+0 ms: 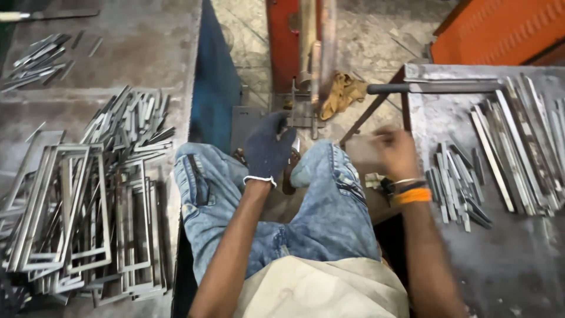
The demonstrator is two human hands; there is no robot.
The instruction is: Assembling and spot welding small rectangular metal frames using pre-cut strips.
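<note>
Two tabletops flank the seated person: the left tabletop [135, 41] carries a stack of welded metal frames [76, 218] and a heap of short bars [132, 121], while the right tabletop [518, 259] carries long metal strips [524, 147] and a smaller pile of short strips [459, 188]. Between the knees stands a small metal fixture [303, 112] at the foot of a red post [282, 41], with a yellow rag [341, 91] beside it. The gloved left hand [268, 147] rests against the fixture, fingers curled around its near edge; whether it grips a piece there I cannot tell. The bare right hand [395, 150] is blurred at the near edge of the right tabletop, fingers bunched, just left of the short strips, and it shows nothing clearly held. Judged from this, the work goes best if the gloved hand steadies the fixture and one strip is taken cleanly.
</note>
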